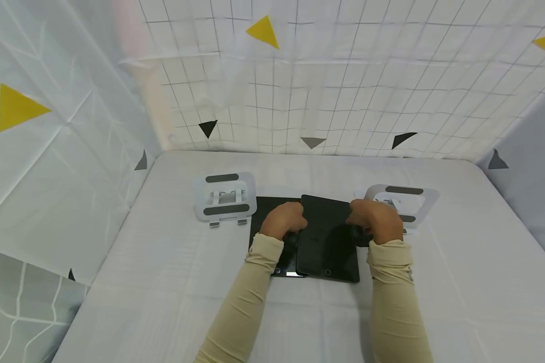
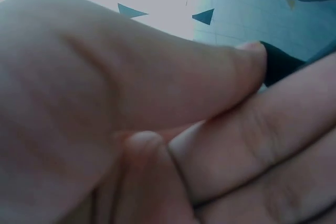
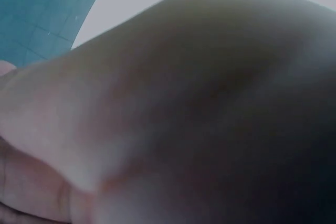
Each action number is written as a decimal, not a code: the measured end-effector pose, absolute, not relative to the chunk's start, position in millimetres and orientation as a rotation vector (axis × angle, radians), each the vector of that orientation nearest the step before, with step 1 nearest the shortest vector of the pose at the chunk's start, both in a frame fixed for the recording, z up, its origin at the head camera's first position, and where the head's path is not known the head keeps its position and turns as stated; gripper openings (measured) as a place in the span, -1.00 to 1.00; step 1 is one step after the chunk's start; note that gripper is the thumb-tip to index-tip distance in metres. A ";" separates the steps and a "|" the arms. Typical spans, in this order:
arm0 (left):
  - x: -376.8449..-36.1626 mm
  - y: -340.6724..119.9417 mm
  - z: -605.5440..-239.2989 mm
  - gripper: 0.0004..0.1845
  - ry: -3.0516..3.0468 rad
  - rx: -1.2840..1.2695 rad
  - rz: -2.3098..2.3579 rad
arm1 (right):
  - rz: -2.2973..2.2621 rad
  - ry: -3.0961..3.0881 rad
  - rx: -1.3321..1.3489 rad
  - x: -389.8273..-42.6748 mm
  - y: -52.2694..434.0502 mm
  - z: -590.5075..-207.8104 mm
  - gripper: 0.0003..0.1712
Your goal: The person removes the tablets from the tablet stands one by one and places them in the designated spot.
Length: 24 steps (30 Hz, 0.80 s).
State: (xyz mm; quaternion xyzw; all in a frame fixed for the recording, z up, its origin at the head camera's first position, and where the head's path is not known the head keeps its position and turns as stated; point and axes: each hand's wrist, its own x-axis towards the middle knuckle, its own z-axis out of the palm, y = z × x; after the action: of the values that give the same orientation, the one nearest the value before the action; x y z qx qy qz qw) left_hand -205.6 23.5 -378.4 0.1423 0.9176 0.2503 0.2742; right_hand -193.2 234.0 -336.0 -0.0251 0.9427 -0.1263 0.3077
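A black tablet [image 1: 327, 247] with a round button near its lower edge is held between my two hands in the head view. On its left edge, my left hand [image 1: 283, 220] pinches with thumb and fingers; the left wrist view shows a dark edge [image 2: 283, 66] at the thumb tip. My right hand [image 1: 376, 220] grips the upper right edge with curled fingers. In the right wrist view the hand [image 3: 131, 103] fills most of the picture and hides what it holds. Another black tablet [image 1: 265, 205] lies on the table, partly under the held one and the left hand.
A folding stand [image 1: 200, 199] with dark pads lies left of the tablets on the white table [image 1: 172, 282]. A similar stand [image 1: 429, 199] lies behind the right hand, partly covered by it. Hanging white sheets [image 1: 272, 91] enclose the back and sides.
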 end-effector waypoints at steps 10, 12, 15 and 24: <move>-204.6 30.6 -380.5 -0.73 2.504 0.399 0.614 | -0.287 2.526 -0.116 -190.8 237.5 -334.7 -0.73; -204.5 32.7 -381.9 -0.77 2.516 0.417 0.586 | -0.290 2.529 -0.117 -191.1 239.4 -334.7 -0.77; -203.7 35.2 -384.1 -0.81 2.540 0.440 0.556 | -0.317 2.520 -0.113 -192.7 242.2 -335.8 -0.78; -201.8 41.4 -386.7 -0.86 2.575 0.511 0.497 | -0.352 2.496 -0.125 -196.6 242.0 -339.5 -0.79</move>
State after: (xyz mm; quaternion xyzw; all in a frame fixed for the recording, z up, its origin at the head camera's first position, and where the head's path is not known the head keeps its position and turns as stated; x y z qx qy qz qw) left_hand -201.8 41.4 -386.7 0.1861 0.9373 0.1809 0.2325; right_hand -196.6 242.0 -339.5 -0.0472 0.9421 -0.1329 0.3042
